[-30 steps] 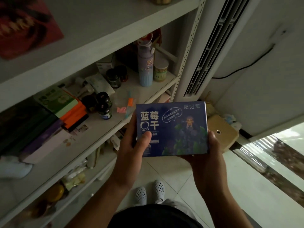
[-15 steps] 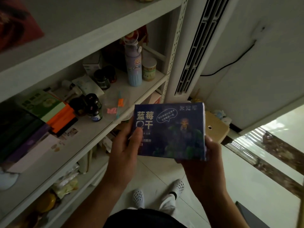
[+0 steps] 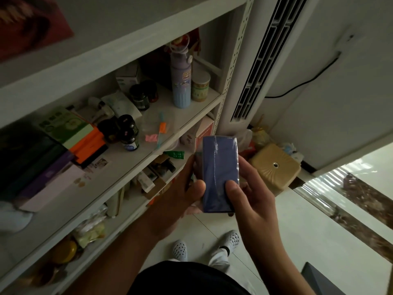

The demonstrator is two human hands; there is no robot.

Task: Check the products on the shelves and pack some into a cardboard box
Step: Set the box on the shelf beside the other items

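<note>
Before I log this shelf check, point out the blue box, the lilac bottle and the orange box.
blue box (image 3: 220, 173), head view, plain narrow side
lilac bottle (image 3: 180, 96), head view, ribbed body
orange box (image 3: 89, 144), head view, top face

- The blue box (image 3: 220, 173) is film-wrapped and turned edge-on. Its plain narrow side faces up and its long axis runs 12 to 6 o'clock.
- It sits just 5 o'clock of frame centre. The left hand (image 3: 180, 194) grips its 9 o'clock side and the right hand (image 3: 253, 201) its 3 o'clock side.
- The white shelves (image 3: 180, 116) hold products. From the box, dark bottles (image 3: 127, 133) stand at 10 o'clock and a lilac flask (image 3: 180, 81) at 11.
</note>
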